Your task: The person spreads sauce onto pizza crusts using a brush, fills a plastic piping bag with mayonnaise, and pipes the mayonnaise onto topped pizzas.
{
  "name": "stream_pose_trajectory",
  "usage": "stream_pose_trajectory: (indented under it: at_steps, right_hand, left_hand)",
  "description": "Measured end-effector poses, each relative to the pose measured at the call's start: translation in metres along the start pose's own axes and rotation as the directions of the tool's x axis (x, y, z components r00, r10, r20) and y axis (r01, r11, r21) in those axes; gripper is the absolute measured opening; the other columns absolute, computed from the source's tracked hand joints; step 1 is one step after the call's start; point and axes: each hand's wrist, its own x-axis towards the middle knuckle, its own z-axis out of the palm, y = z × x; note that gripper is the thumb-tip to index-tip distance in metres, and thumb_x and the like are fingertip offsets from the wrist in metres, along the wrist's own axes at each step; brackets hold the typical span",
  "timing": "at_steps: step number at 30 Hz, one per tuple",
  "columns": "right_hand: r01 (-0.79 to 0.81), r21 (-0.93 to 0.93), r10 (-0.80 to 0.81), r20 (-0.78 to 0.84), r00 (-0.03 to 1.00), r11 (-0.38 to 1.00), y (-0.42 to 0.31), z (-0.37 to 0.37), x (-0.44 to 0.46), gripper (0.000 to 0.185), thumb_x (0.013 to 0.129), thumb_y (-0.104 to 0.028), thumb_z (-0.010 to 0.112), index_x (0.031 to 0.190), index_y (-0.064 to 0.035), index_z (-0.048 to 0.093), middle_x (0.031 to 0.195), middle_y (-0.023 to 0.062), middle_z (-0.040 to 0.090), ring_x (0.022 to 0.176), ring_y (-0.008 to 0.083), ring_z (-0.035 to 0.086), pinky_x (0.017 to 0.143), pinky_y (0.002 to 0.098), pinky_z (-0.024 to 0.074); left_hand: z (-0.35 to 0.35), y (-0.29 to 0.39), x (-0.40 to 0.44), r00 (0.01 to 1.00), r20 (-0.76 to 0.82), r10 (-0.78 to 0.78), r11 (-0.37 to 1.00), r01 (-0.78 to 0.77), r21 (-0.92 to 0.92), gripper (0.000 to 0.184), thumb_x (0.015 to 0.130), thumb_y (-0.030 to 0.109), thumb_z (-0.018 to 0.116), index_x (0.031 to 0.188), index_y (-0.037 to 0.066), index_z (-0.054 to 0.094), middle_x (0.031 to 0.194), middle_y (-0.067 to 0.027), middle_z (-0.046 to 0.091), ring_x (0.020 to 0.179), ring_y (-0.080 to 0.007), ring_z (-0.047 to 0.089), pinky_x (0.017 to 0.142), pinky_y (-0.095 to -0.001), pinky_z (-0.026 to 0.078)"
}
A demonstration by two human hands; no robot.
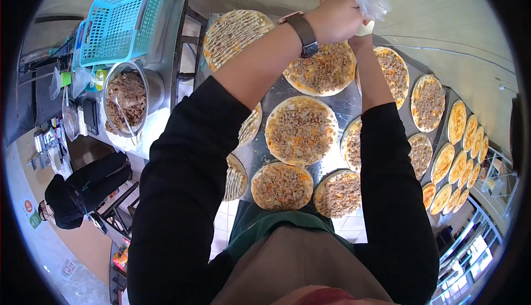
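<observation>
My left hand [338,16], with a dark watch on its wrist, is closed around a clear plastic piping bag [374,3] above the far side of the metal table. The bag's bunched plastic sticks out past my knuckles, and pale filling [365,28] shows lower down. Against that filled part is my right hand [362,42], its fingers mostly hidden by the left. Beneath my hands lies a round flatbread with crumbly brown topping [321,70]. To its left, another flatbread [238,34] carries zigzag lines of white sauce. More topped flatbreads [301,130] sit nearer my body.
At left, a steel bowl of crumbly brown filling [126,97] with a utensil stands near a turquoise basket [119,20]. Several orange-topped flatbreads [442,162] line the right side. A wall [448,23] rises behind the table. A person in black [83,189] is at far left.
</observation>
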Motion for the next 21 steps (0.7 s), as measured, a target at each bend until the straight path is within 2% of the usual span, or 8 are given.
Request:
stream_pose_trajectory:
  at_steps: [4, 6, 8, 10, 14, 16, 17, 21]
  right_hand:
    - [0.17, -0.172, -0.16, 0.07, 0.985, 0.97, 0.061, 0.064, -0.015, 0.037, 0.093, -0.027, 0.042, 0.124, -0.0064, 0.041, 0.116, 0.0098, 0.052, 0.104, 0.02, 0.053, 0.09, 0.0328, 0.0451]
    - [0.254, -0.243, -0.235, 0.104, 0.966, 0.936, 0.079, 0.073, -0.022, 0.037, 0.092, -0.027, 0.041, 0.124, -0.006, 0.041, 0.116, 0.0099, 0.052, 0.103, 0.0201, 0.054, 0.09, 0.033, 0.0454]
    - [0.341, -0.315, -0.307, 0.153, 0.939, 0.886, 0.062, 0.047, -0.017, 0.037, 0.092, -0.027, 0.041, 0.123, -0.0055, 0.041, 0.116, 0.01, 0.052, 0.103, 0.0202, 0.054, 0.089, 0.0332, 0.0458]
    - [0.422, -0.389, -0.365, 0.214, 0.906, 0.819, 0.029, -0.004, 0.0, 0.038, 0.092, -0.027, 0.041, 0.123, -0.0051, 0.041, 0.115, 0.0101, 0.052, 0.103, 0.0203, 0.054, 0.089, 0.0334, 0.0461]
    - [0.566, -0.511, -0.451, 0.343, 0.824, 0.647, 0.027, -0.024, 0.018, 0.038, 0.092, -0.027, 0.04, 0.123, -0.0042, 0.042, 0.115, 0.0104, 0.053, 0.102, 0.0204, 0.055, 0.088, 0.0338, 0.0468]
    - [0.632, -0.544, -0.486, 0.406, 0.774, 0.553, 0.071, 0.023, 0.005, 0.038, 0.092, -0.027, 0.04, 0.122, -0.0038, 0.042, 0.115, 0.0105, 0.053, 0.102, 0.0205, 0.055, 0.088, 0.034, 0.0472]
    - [0.661, -0.555, -0.503, 0.434, 0.748, 0.504, 0.09, 0.044, 0.0, 0.038, 0.092, -0.027, 0.039, 0.122, -0.0035, 0.042, 0.114, 0.0106, 0.053, 0.102, 0.0206, 0.055, 0.088, 0.0341, 0.0473]
    - [0.709, -0.566, -0.477, 0.526, 0.704, 0.421, 0.089, 0.044, -0.011, 0.038, 0.092, -0.027, 0.04, 0.122, -0.0034, 0.042, 0.116, 0.0106, 0.052, 0.103, 0.0198, 0.055, 0.087, 0.0335, 0.0474]
  left_hand:
    - [-0.026, -0.014, -0.019, 0.887, -0.021, 0.461, 0.826, -0.421, 0.375, 0.021, 0.08, 0.021, 0.055, 0.076, 0.002, 0.064, 0.073, -0.0113, 0.064, 0.072, -0.0242, 0.06, 0.065, -0.0336, 0.045]
    - [-0.038, 0.003, -0.042, 0.936, -0.12, -0.33, 0.913, 0.284, -0.294, 0.022, 0.079, 0.02, 0.055, 0.071, 0.002, 0.063, 0.075, -0.0126, 0.064, 0.074, -0.0254, 0.059, 0.068, -0.038, 0.045]
    - [-0.029, -0.002, -0.036, 0.957, -0.127, -0.261, 0.945, 0.226, -0.239, 0.019, 0.079, 0.018, 0.053, 0.074, 0.003, 0.064, 0.074, -0.0108, 0.064, 0.077, -0.0244, 0.059, 0.072, -0.0414, 0.044]
    - [-0.003, -0.012, -0.013, 0.906, -0.185, 0.38, 0.914, -0.338, 0.222, 0.017, 0.08, 0.017, 0.051, 0.082, 0.006, 0.064, 0.079, -0.0083, 0.065, 0.076, -0.0221, 0.059, 0.073, -0.0411, 0.043]
    - [0.009, 0.006, -0.005, 0.992, -0.124, 0.001, 0.999, -0.006, -0.036, 0.022, 0.081, 0.014, 0.048, 0.094, 0.011, 0.064, 0.083, -0.0051, 0.065, 0.077, -0.0193, 0.059, 0.074, -0.0412, 0.042]
    - [-0.014, -0.005, -0.021, 0.886, -0.138, 0.443, 0.877, -0.396, 0.271, 0.026, 0.082, 0.014, 0.046, 0.102, 0.013, 0.063, 0.088, -0.0046, 0.064, 0.075, -0.0174, 0.058, 0.072, -0.0377, 0.042]
    - [-0.035, 0.044, -0.041, 0.994, -0.028, -0.106, 0.988, 0.103, -0.116, 0.03, 0.084, 0.012, 0.043, 0.106, 0.013, 0.063, 0.088, -0.0039, 0.064, 0.073, -0.0151, 0.057, 0.072, -0.0338, 0.042]
    - [-0.028, 0.011, -0.045, 0.958, -0.146, -0.249, 0.95, 0.211, -0.231, 0.024, 0.087, 0.017, 0.044, 0.099, 0.011, 0.064, 0.086, -0.0025, 0.062, 0.071, -0.0151, 0.054, 0.072, -0.0314, 0.042]
